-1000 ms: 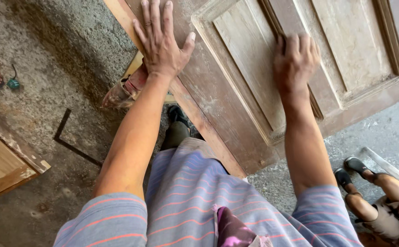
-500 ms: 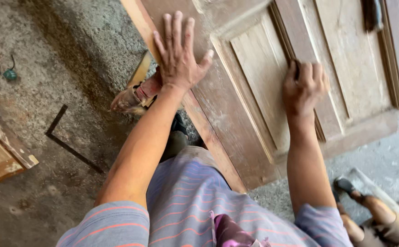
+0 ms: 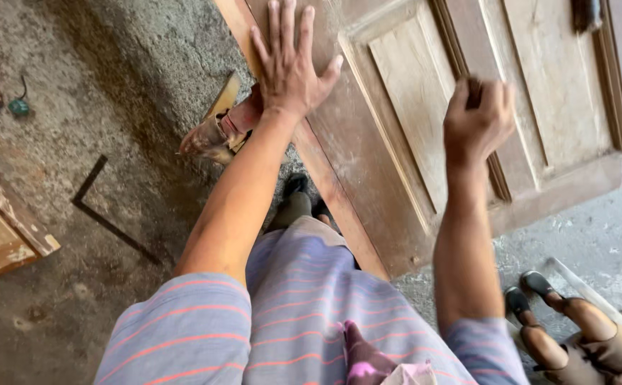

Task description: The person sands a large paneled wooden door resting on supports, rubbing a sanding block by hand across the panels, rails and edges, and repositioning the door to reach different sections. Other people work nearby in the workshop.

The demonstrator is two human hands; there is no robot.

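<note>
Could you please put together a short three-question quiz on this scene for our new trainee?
1. True or false: the left hand lies flat, fingers spread, on the brown panelled wooden door.
2. Which part of the door is the right hand curled against?
A. the dark moulding strip between two panels
B. the door's bottom edge
C. a metal handle
3. Fill in: beyond the door's left edge lies the rough grey ______ floor.

Key: 1 true; 2 A, though motion blur hides what, if anything, the curled fingers hold; 3 concrete.
</note>
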